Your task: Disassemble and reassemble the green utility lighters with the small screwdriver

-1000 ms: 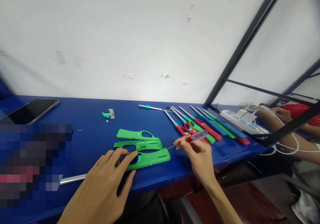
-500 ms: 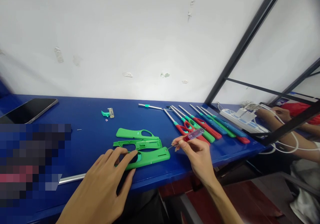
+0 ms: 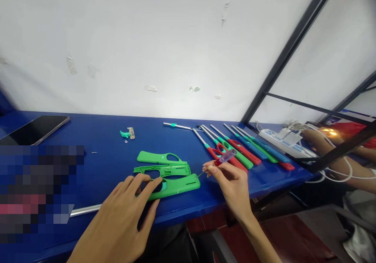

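Observation:
My left hand [image 3: 126, 212] is closed round the trigger end of a green lighter [image 3: 179, 185] lying near the table's front edge; its metal tube [image 3: 85, 210] sticks out to the left. My right hand [image 3: 232, 184] pinches a small screwdriver with a clear and red handle [image 3: 225, 157]. The thin shaft points down-left to the screw hole at the lighter's right end; whether the tip touches is too small to tell. Just behind lie two green shell halves, one smooth [image 3: 154, 157] and one with its inside up [image 3: 172, 169].
Several red, green and blue lighters [image 3: 243, 151] lie at the right. A loose metal tube [image 3: 176, 126], a teal trigger [image 3: 124, 134], a clear part [image 3: 131, 133] and a phone [image 3: 38, 129] lie farther back. Another person's arm [image 3: 349, 163] is beyond the black frame [image 3: 289, 55].
The screwdriver's handle has tipped slightly left and its shaft is a little higher at the hole. My left hand keeps its hold on the green lighter. The view has shifted slightly.

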`<state>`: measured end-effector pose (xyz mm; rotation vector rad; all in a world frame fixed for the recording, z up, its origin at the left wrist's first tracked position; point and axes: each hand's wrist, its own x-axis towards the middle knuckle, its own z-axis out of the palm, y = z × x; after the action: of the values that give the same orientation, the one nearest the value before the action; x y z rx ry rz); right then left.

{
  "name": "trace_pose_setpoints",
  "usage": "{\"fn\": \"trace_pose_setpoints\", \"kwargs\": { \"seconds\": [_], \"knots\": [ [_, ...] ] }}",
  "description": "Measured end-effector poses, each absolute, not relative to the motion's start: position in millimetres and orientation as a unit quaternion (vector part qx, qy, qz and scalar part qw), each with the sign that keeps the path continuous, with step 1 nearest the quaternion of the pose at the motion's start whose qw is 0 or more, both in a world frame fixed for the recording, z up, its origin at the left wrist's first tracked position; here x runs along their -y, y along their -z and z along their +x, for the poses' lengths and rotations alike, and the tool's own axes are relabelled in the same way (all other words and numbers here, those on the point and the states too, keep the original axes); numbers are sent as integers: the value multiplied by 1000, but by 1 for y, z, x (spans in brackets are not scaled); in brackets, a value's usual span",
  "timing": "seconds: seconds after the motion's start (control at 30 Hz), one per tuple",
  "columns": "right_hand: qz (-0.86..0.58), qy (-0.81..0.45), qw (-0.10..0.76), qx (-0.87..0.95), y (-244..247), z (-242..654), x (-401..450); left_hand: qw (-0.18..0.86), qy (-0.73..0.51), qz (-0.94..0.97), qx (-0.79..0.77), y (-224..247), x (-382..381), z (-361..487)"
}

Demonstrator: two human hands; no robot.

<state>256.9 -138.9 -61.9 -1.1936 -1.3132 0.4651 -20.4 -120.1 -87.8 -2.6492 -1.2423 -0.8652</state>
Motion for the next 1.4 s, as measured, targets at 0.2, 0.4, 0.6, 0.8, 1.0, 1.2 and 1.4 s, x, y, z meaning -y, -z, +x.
{"fn": "trace_pose_setpoints", "kwargs": {
  "seconds": [0.2,0.4,0.6,0.8,1.0,1.2,1.4],
  "knots": [
    [-519,-101,581,618,53,241,133,46,284,-867,407,90,121,-22],
    [-536,-123,556,623,56,239,128,47,283,-869,404,88,121,-21],
    [-532,-141,635,541,57,243,132,53,283,-867,407,89,121,-20],
    [-521,-186,629,546,55,242,133,51,289,-866,404,88,121,-20],
    [-535,-182,615,549,56,242,132,53,289,-865,407,87,120,-19],
    [-537,-185,604,559,56,243,132,53,290,-865,406,87,121,-19],
    [-513,-217,604,570,58,244,132,55,290,-866,403,88,121,-20]
  ]
}}
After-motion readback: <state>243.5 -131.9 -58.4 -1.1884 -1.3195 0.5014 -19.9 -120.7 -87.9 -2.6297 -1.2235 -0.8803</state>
